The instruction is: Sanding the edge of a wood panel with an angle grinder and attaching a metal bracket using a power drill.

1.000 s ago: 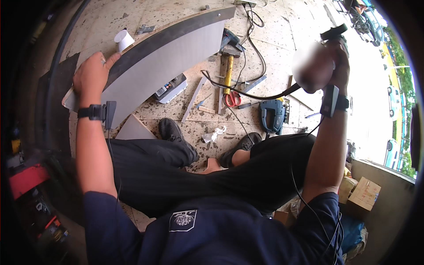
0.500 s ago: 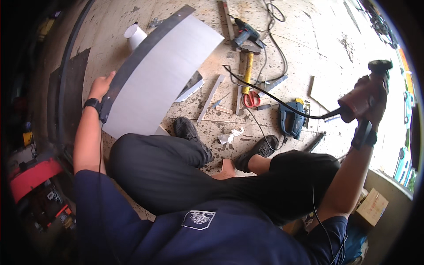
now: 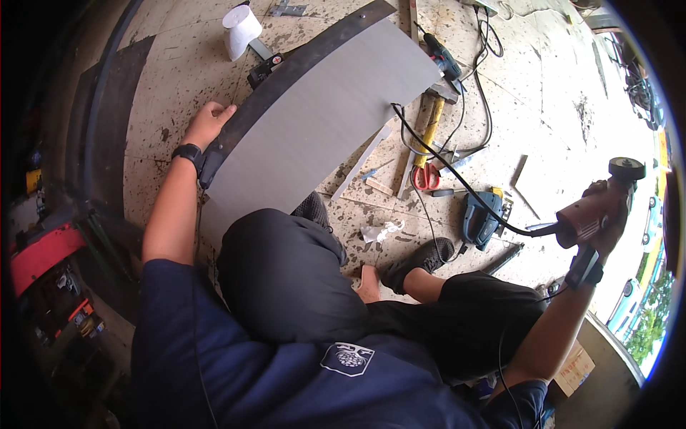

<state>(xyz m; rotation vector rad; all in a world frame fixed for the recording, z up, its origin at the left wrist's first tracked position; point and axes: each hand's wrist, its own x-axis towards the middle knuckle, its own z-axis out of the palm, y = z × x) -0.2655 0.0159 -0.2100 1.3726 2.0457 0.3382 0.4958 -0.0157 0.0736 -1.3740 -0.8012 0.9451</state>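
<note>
A large light-grey sheet [image 3: 321,107] with a dark strip [image 3: 286,80] along its long edge leans in front of my left knee. My left hand [image 3: 209,123] is closed on the dark edge of the sheet, thumb on the near side, other fingers partly hidden. Out at the right, my right hand [image 3: 612,223] grips a reddish angle grinder [image 3: 576,220] with a round disc head [image 3: 627,169] turned up. The grinder is held well apart from the sheet, and its black cord [image 3: 464,182] runs left across the floor tools.
On the speckled floor lie a drill [image 3: 443,58], a yellow-handled hammer [image 3: 431,127], red-handled scissors [image 3: 426,177], a blue jigsaw [image 3: 480,218] and crumpled tissue [image 3: 386,230]. A white cup [image 3: 241,32] stands beyond the sheet. A cardboard box [image 3: 574,368] sits at the lower right.
The sheet has shifted to the right with my left hand on it, covering more of the floor tools. My left knee has moved right. The grinder sits lower in view, and the whole view has shifted.
</note>
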